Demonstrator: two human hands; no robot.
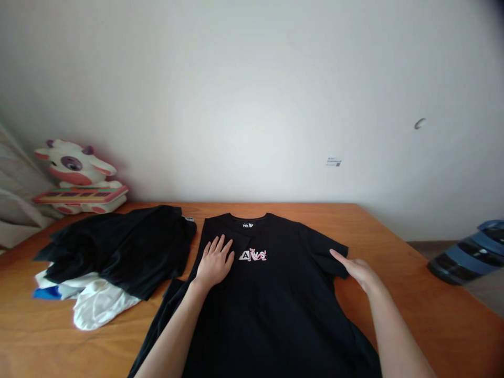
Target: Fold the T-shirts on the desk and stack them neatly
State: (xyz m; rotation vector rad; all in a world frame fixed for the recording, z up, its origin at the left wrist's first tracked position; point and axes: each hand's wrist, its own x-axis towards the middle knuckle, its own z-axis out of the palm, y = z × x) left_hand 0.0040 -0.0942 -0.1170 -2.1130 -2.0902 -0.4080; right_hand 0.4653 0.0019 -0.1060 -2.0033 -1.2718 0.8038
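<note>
A black T-shirt lies front up on the wooden table, its collar toward the wall and its lower part running out of view at the bottom. On the left its side is folded inward, with the sleeve lying over the chest and covering part of the white and pink print. My left hand rests flat on that folded part, fingers spread. At the right sleeve's hem is my right hand, the thumb on top of the cloth and the other fingers mostly hidden beneath, gripping the sleeve edge.
On the left of the table lies a pile of black clothes, with white cloth and a bit of blue under it. A cow-shaped toy keyboard stands behind it. A blue and black bottle is at the far right.
</note>
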